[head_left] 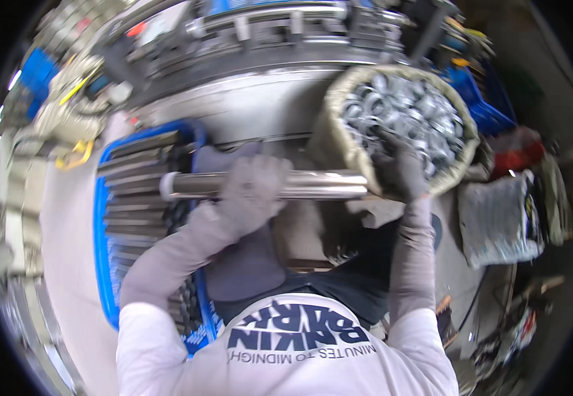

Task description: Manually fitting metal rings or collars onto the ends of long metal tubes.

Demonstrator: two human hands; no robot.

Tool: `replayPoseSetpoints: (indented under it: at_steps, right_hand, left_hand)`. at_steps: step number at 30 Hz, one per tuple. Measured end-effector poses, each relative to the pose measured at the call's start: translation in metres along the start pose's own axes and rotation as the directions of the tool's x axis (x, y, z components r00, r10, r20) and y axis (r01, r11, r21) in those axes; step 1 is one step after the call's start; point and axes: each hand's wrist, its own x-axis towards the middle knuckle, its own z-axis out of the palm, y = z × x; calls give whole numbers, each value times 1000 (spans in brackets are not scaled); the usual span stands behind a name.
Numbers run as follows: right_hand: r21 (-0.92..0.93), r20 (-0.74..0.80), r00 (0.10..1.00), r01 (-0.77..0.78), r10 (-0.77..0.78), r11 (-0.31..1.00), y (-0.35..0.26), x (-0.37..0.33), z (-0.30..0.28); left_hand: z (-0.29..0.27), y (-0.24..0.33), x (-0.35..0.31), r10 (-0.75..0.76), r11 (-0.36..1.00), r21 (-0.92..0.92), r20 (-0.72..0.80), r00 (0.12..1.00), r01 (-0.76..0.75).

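My left hand [256, 188], in a grey glove, is wrapped round a shiny metal tube [326, 185]. The tube lies nearly level across my front, with a whitish ring or cap at its left end. At the right, my gloved right hand [402, 168] reaches over the near rim of a beige sack [336, 125] full of silvery metal rings [402, 109]. Its fingers are among the rings, dark and blurred; I cannot make out whether they hold one. The tube's right end stops just short of this hand.
A blue crate [103, 244] of dark metal tubes [134, 201] stands at my left. A machine with a metal bar [273, 20] runs along the far side. Further right are a blue bin [481, 105] and a whitish plastic-wrapped bundle [497, 218]. A grey seat-like surface [247, 270] sits beside the crate.
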Motion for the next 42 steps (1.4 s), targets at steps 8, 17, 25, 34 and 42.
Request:
replayPoseSetpoints:
  at_steps: [8, 17, 25, 34, 42]
  right_hand:
    - [609, -140, 981, -22, 135, 793, -51, -37, -12]
    - [431, -42, 999, 10, 9, 902, -80, -76, 34]
    - [960, -99, 975, 42, 198, 276, -122, -64, 44]
    - [561, -307, 949, 243, -74, 791, -110, -55, 44]
    - [592, -165, 980, 10, 109, 806, -121, -50, 41]
  left_hand:
    - [40, 14, -11, -70, 996, 60, -30, 997, 71]
    - [9, -13, -11, -122, 967, -236, -98, 988, 96]
    - [15, -9, -1, -73, 983, -177, -98, 992, 55]
    - [17, -12, 2, -51, 985, -165, -42, 998, 43]
    - [18, -14, 7, -35, 986, -163, -8, 999, 33]
